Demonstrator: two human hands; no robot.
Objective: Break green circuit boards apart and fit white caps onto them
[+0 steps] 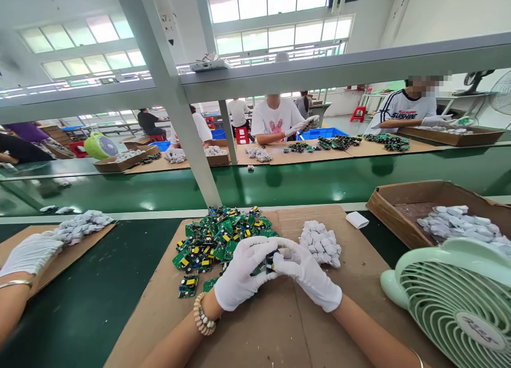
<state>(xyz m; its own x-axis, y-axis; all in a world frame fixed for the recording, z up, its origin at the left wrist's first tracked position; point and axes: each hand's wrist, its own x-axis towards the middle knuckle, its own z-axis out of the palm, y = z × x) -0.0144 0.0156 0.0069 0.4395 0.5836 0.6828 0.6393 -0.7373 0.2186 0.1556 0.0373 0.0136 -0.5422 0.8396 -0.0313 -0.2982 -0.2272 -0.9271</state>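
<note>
My left hand [244, 275], in a white glove, is closed around a small green circuit board [268, 262] held over the cardboard sheet [263, 325]. My right hand [305, 272], also gloved in white, meets it from the right, with fingers pinching the same board. The gloves hide much of the board. Behind and left of my hands lies a heap of green circuit boards [211, 240] with yellow and blue parts. Just beyond my right hand sits a pile of small white pieces [319, 243].
A green fan [459, 304] stands at the lower right, before a cardboard box [403, 197] of white pieces. Another person's gloved hand [32, 251] is at the left. A metal post [187, 128] rises beyond the boards. People sit across the green conveyor [311, 184].
</note>
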